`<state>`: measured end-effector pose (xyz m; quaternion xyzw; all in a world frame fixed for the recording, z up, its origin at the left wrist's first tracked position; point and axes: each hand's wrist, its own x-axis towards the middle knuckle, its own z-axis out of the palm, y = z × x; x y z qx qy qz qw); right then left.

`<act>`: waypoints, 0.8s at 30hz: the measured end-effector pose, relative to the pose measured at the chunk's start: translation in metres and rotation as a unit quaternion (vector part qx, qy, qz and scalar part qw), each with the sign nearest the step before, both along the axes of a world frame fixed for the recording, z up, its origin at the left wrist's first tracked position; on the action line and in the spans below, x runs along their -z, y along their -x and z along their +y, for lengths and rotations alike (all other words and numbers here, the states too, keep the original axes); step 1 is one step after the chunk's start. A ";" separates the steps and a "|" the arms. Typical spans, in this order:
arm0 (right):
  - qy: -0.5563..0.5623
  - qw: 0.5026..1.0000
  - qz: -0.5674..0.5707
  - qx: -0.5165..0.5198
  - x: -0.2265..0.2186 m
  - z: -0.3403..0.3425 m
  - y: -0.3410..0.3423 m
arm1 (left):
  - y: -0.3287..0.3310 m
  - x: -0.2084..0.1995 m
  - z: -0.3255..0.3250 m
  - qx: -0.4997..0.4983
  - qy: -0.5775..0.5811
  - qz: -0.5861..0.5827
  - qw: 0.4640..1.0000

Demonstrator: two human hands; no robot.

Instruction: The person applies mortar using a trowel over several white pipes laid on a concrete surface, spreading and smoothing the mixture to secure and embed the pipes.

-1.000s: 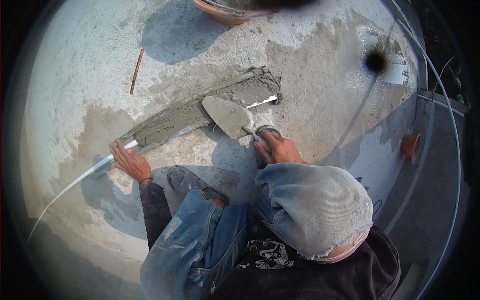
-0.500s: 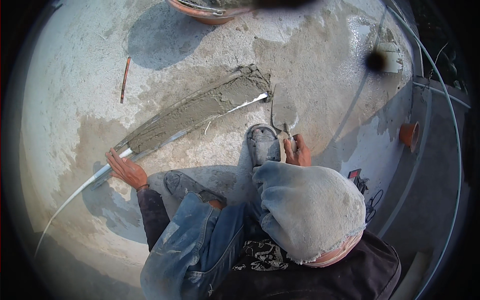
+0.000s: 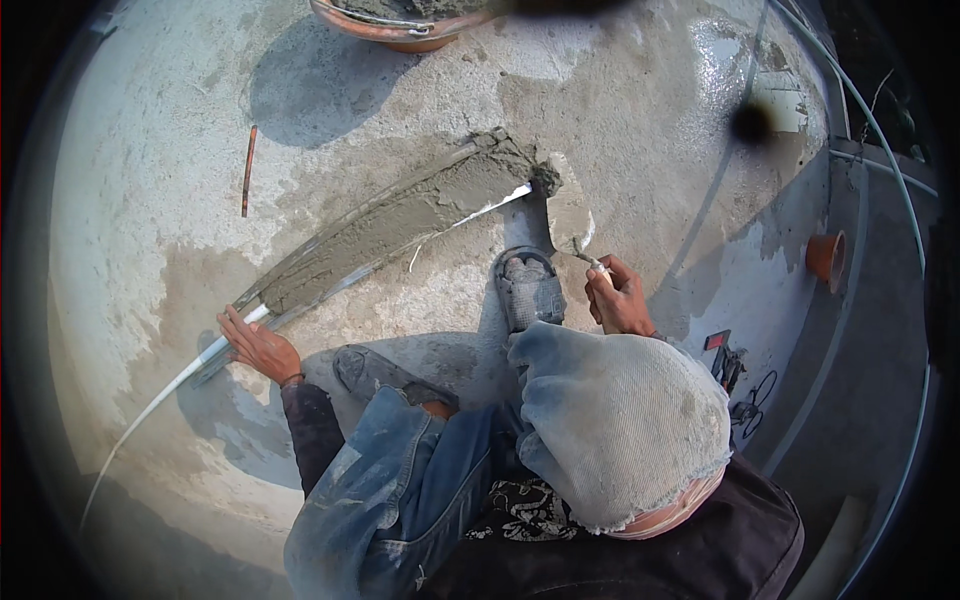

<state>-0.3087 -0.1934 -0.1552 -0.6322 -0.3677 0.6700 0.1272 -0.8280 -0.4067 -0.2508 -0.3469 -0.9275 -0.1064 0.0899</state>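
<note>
A long bed of wet grey mortar [image 3: 400, 215] lies slantwise on the concrete, with thin strips along its long sides. My left hand [image 3: 262, 346] rests at its near left end, fingers stretched over a white pipe [image 3: 205, 358]; the thumb is hidden. The pipe runs on to the lower left, and a white length [image 3: 505, 196] shows along the mortar's near edge at the right end. My right hand [image 3: 622, 298] is closed round the handle of a trowel [image 3: 572, 215]. Its blade is tilted beside the bed's right end, where a dark lump of mortar [image 3: 545, 178] sits against the blade.
An orange bucket of mortar [image 3: 405, 30] stands at the top. A thin reddish-brown stick [image 3: 249, 170] lies at upper left. My sandalled feet [image 3: 530, 290] are close to the bed. On the right are a small orange pot [image 3: 825, 260], dark tools [image 3: 730, 365] and a pale hose [image 3: 905, 200].
My right hand has shifted up and right, and the trowel has turned. A dark mortar lump now shows by the blade. My left hand stays at the pipe.
</note>
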 end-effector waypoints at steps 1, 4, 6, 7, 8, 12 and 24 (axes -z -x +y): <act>-0.053 0.998 -0.025 -0.018 -0.004 -0.001 0.000 | 0.000 0.000 -0.001 0.004 0.009 0.008 1.000; -0.158 0.981 -0.077 -0.079 -0.012 0.000 0.010 | 0.001 0.001 -0.001 0.001 -0.001 -0.004 1.000; -0.364 0.890 -0.193 -0.194 -0.013 0.000 0.026 | 0.001 0.001 -0.001 -0.006 -0.005 -0.009 1.000; -0.342 0.885 -0.218 -0.229 -0.013 0.001 0.033 | 0.001 0.001 0.000 -0.005 0.001 -0.010 1.000; -0.331 0.887 -0.216 -0.238 -0.013 0.000 0.041 | 0.000 0.001 0.000 -0.009 -0.007 -0.015 1.000; -0.365 0.880 -0.256 -0.166 -0.018 0.000 0.058 | -0.001 0.000 -0.001 -0.011 -0.012 -0.019 1.000; -0.277 0.877 -0.078 -0.384 -0.005 -0.007 0.134 | 0.000 -0.002 -0.001 -0.011 -0.003 -0.020 1.000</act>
